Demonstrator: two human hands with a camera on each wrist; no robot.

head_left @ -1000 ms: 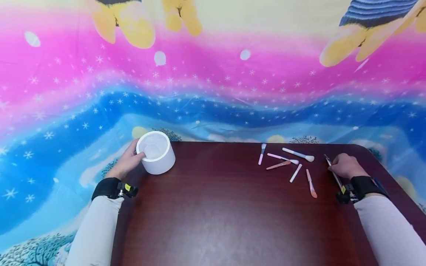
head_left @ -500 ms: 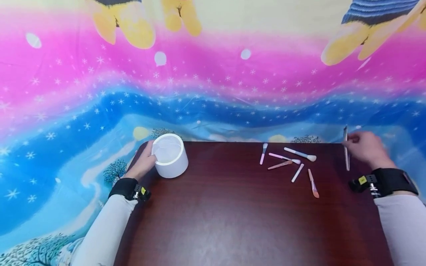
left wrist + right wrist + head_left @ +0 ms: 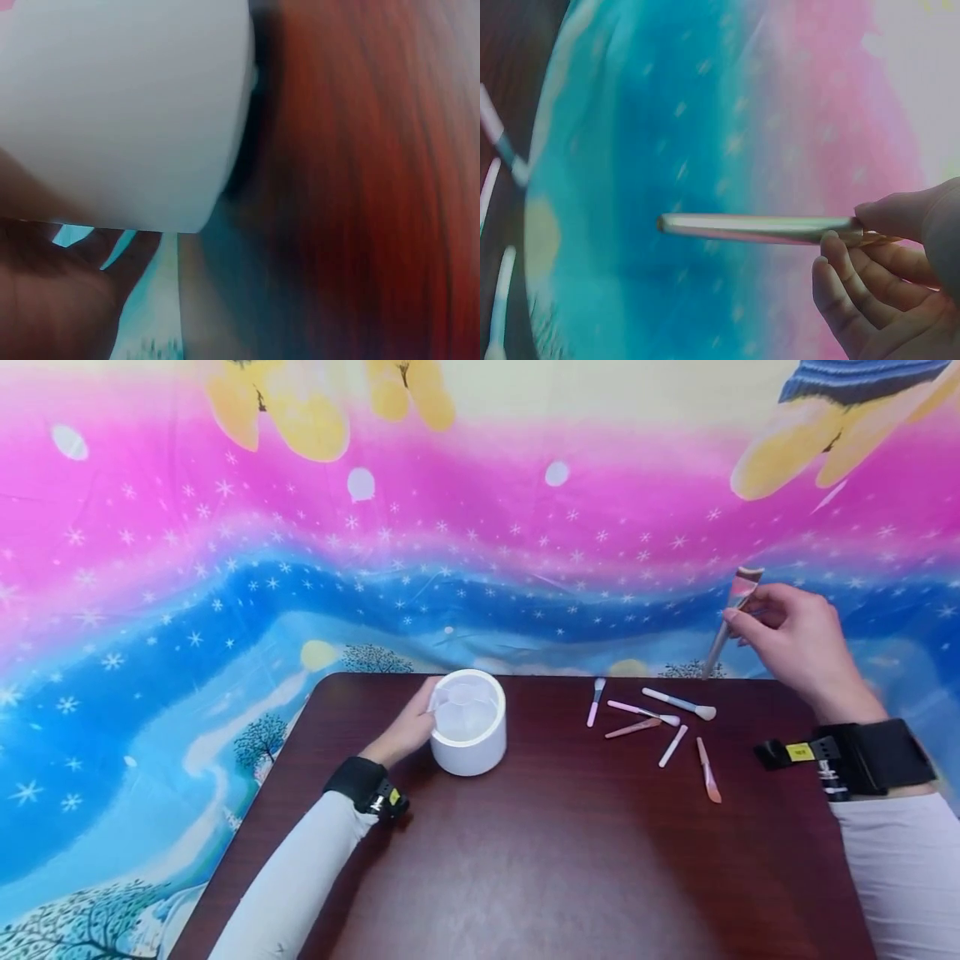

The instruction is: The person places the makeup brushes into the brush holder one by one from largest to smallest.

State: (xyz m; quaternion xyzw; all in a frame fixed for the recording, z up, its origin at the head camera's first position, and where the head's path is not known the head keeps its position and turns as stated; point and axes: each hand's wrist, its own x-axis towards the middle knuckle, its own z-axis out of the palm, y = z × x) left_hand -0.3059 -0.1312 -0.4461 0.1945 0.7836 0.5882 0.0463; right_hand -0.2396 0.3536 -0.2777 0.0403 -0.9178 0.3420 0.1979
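Observation:
My left hand (image 3: 407, 728) grips the left side of a round white brush holder (image 3: 471, 755), its inside split into clear compartments. Up close in the left wrist view, the wall of the holder (image 3: 127, 112) covers part of the fingers; whether its base touches the table cannot be told. Raised above the table's far right, my right hand (image 3: 808, 639) pinches a makeup brush (image 3: 717, 648) between thumb and fingers near its bristle end. The brush tilts, with the bristles up and the handle pointing down to the left. In the right wrist view its metallic handle (image 3: 761, 228) shows plainly.
Several makeup brushes lie loose on the dark wooden table (image 3: 525, 860), between holder and right hand. Among them are a thick white-tipped brush (image 3: 678, 703) and one with an orange tip (image 3: 708, 770). A printed cloth (image 3: 480, 543) hangs behind the table's far edge.
The right hand has picked the brush up off the table, raised it and turned it bristles up. My left hand has brought the holder rightward, towards the loose brushes.

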